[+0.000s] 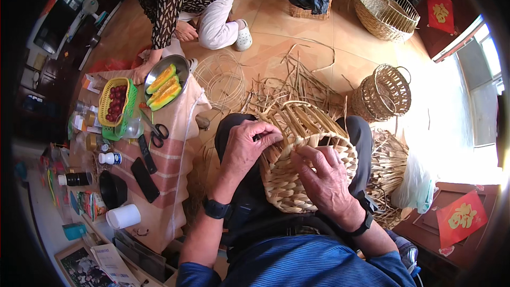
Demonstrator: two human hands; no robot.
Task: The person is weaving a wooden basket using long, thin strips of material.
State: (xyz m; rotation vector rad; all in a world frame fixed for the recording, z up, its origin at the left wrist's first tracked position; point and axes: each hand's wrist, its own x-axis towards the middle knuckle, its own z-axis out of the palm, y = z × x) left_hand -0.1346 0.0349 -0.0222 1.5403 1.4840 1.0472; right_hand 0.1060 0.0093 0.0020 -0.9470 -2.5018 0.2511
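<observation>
A partly woven straw basket (284, 183) rests tilted on my lap between my knees, thick braided rows on its near side and upright strips standing around its far side. My left hand (247, 146) is at the basket's left rim, thumb and fingers pinched on a flat straw strip (287, 134). My right hand (326, 178) is curled over the near rim, its fingertips closed on the weave. What exactly lies under the right fingertips is hidden. Both wrists carry dark bands.
On the left, a cloth-covered table (172, 165) holds scissors (159, 134), a melon plate (183, 87), a fruit basket (127, 101) and bottles. A person (180, 5) crouches beyond, one hand by the plate. Loose straw (300, 77) and a handled basket (390, 93) lie ahead.
</observation>
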